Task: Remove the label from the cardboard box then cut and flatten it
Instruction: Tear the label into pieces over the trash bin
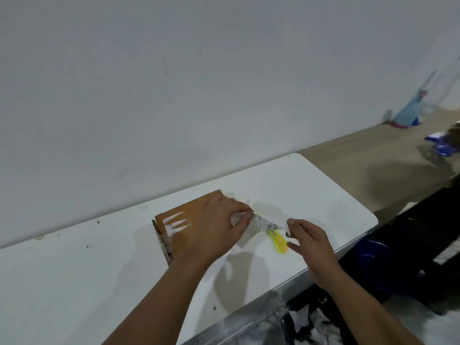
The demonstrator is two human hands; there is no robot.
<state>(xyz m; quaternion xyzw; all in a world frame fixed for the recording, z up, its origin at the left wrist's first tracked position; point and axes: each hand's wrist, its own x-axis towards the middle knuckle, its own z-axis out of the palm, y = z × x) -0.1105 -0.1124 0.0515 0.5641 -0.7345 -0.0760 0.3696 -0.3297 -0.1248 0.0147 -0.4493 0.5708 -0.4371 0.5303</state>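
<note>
— What are we doing now?

— We are pulling the label off. Our left hand and right hand each pinch one end, fingers closed on it.

— And the cardboard box?

— It lies on the white table, under our left hand. Its long side runs away from us, toward the wall.

— What comes next?

— We think cutting. We need the yellow cutter, lying under the label.

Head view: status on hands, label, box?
Left hand and right hand both pinching the white paper label, stretched between them. Brown cardboard box uncut on white table. Yellow utility cutter under label, untouched.
</note>
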